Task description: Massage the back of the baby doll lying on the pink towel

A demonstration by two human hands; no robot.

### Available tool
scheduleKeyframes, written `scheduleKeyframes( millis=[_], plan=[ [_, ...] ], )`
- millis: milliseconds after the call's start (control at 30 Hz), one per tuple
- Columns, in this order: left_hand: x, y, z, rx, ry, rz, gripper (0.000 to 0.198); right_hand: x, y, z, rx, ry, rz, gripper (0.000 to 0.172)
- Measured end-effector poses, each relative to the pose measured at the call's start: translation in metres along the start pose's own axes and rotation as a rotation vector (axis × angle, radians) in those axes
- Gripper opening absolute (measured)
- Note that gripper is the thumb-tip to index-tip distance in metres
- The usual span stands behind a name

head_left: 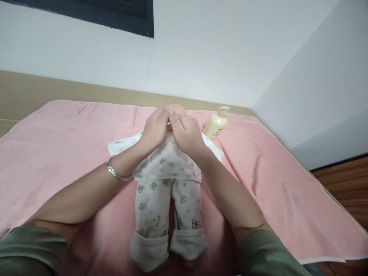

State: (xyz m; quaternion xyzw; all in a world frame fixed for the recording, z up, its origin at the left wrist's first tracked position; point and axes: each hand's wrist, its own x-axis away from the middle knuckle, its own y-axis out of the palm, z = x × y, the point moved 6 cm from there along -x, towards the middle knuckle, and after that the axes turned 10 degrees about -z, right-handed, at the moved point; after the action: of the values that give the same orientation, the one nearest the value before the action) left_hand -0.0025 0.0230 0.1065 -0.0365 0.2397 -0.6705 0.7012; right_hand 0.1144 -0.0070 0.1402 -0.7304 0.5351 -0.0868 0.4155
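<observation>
A baby doll (pixel 177 109) lies on its back on a pink towel (pixel 94 134), its head pointing away from me. It wears a white top (pixel 169 161) and matching trousers (pixel 153 209), both printed with small green animals; the trouser cuffs are folded up. My left hand (pixel 156 128) and my right hand (pixel 186 132) meet over the doll's neck and face. Both have bent fingers drawn together, with the tips touching or nearly so. Whatever lies between the fingers is hidden. Only the rounded top of the doll's head shows beyond them.
A pale yellow pump bottle (pixel 216 124) stands on the towel, right of the doll's shoulder. Behind the towel runs a wooden edge (pixel 86 92) against a white wall (pixel 201 50). A dark frame (pixel 126 23) is at upper left. Brown wood (pixel 345 188) shows at right.
</observation>
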Motion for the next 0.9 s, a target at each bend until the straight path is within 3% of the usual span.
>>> scheduleKeyframes(
  millis=[133,233,300,500,700,900],
  plan=[
    [-0.009,0.019,-0.034,-0.153,0.014,0.007,0.032,-0.020,0.036,0.044,0.133,0.049,0.056,0.053],
    [-0.009,0.031,-0.052,-0.195,0.056,-0.013,0.034,-0.019,0.053,0.053,0.243,0.040,0.171,0.044],
    [-0.009,0.034,-0.058,-0.190,0.078,-0.002,0.034,-0.017,0.060,0.053,0.265,0.024,0.181,0.044],
    [-0.007,0.033,-0.058,-0.198,0.064,0.018,0.034,-0.019,0.058,0.061,0.225,0.009,0.092,0.046],
    [-0.006,0.033,-0.062,-0.144,0.043,0.042,0.036,-0.023,0.051,0.082,0.193,-0.100,-0.114,0.048],
    [-0.005,0.032,-0.069,-0.076,0.020,0.091,0.037,-0.022,0.042,0.099,0.366,0.095,-0.151,0.057]
  ],
)
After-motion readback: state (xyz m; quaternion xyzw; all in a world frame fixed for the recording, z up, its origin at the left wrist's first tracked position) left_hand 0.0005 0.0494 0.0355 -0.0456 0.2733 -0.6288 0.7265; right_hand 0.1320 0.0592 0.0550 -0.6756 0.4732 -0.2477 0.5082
